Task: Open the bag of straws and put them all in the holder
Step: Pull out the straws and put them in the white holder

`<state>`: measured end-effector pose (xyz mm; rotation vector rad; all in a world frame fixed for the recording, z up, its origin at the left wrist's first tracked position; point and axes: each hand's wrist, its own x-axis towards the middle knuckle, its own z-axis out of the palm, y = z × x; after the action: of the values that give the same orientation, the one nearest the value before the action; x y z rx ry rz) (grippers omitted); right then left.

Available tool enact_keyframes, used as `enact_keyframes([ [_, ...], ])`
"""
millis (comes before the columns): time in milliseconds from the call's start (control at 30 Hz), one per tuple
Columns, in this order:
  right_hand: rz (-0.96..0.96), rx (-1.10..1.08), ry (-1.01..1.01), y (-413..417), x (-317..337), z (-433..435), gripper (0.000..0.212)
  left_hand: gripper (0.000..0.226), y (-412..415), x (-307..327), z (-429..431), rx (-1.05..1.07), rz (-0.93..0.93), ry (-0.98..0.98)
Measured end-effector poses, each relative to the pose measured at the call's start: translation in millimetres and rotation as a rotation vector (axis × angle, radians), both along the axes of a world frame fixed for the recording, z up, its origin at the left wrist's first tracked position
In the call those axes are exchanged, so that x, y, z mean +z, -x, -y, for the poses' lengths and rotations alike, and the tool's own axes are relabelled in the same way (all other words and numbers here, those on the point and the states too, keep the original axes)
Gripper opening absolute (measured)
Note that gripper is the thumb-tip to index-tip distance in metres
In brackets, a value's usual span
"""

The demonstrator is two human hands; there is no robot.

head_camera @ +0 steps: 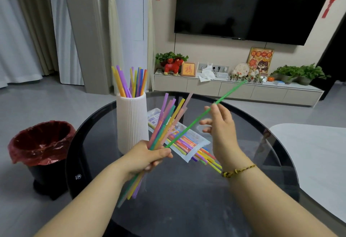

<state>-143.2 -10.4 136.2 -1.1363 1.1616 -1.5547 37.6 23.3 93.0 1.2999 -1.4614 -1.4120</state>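
A white ribbed holder [132, 122] stands on the round dark glass table [196, 199], with several coloured straws [129, 81] upright in it. My left hand [149, 157] grips a bundle of coloured straws [166, 120] in front of the holder, slanting up to the right. My right hand [219, 122] pinches a single green straw [198, 120] between thumb and fingertips; its lower end sits among the bundle at my left hand. The clear plastic bag [189, 141] lies on the table behind my hands, with several straws sticking out of its open near end.
A black bin with a red liner [40, 143] stands on the floor left of the table. A white table edge [318, 152] lies to the right. A TV cabinet with plants and ornaments [234, 85] runs along the back wall.
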Motion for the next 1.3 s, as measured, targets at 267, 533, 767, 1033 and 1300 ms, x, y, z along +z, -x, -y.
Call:
enact_keyframes([
  [267,-0.173,0.085,0.054,-10.9,35.4,3.2,0.032,0.023,12.4,1.7,1.1,-0.003,-0.044,0.042],
  [533,-0.347,-0.03,0.056,-25.1,43.9,4.9,0.03,0.022,17.3,-2.4,10.7,0.205,-0.245,0.141],
  [767,-0.612,0.164,-0.065,-30.2,15.9,-6.8,0.036,0.027,8.1,-1.9,16.2,0.224,-0.367,0.165],
  [1033,-0.555,0.54,-0.084,-48.8,-19.2,-9.7,0.041,0.023,9.2,-12.9,12.7,-0.045,-0.521,-0.017],
  [1300,-0.118,0.858,-0.086,-42.9,0.9,6.2,0.012,0.019,22.5,0.7,11.4,-0.186,-0.115,0.158],
])
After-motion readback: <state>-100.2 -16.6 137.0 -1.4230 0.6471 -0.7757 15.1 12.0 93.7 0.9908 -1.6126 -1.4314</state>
